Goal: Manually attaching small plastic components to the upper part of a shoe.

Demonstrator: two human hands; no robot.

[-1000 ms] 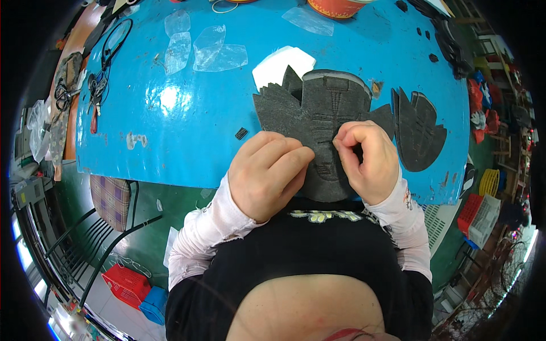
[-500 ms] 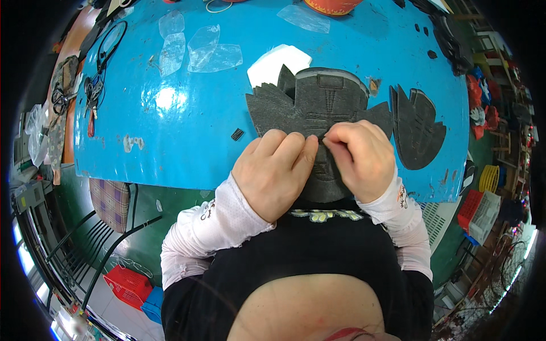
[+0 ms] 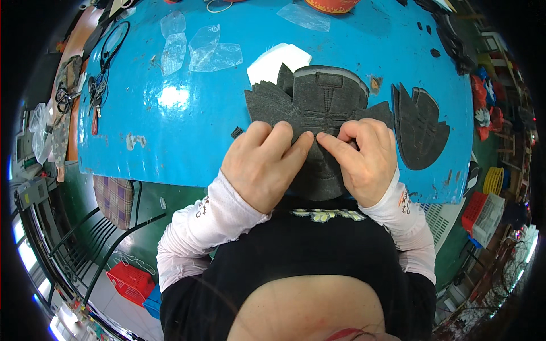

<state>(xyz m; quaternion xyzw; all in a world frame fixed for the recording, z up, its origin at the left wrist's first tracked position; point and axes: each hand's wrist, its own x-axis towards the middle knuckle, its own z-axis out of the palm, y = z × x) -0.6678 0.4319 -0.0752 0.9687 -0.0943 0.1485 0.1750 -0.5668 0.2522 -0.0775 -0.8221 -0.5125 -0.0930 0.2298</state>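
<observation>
A dark grey moulded fabric piece [image 3: 330, 94] with pressed grooves and pointed side wings lies in front of me, overlapping other dark pieces. My left hand [image 3: 264, 165] is over its left half, fingers curled, the thumb tip pressed near the middle. Opposite it, my right hand [image 3: 367, 162] is bent too, its tip on the same grooved spot. The two tips nearly meet, and anything small under them is hidden. Just left of my left hand sits a small black ribbed scrap [image 3: 236, 132]. A white sheet [image 3: 278, 62] sticks out behind the moulded piece.
More dark cut pieces [image 3: 421, 128] lie to the right on the blue table [image 3: 170, 136]. Clear plastic pieces [image 3: 215, 54] are at the back left, near scissors [image 3: 96, 94] and a cord. A plaid chair [image 3: 114, 202] stands beyond the table's near left edge.
Both hands have shifted slightly up the piece. My right fingertips went from a raised pinch to lying lower against the surface. The left hand now comes close to the ribbed scrap.
</observation>
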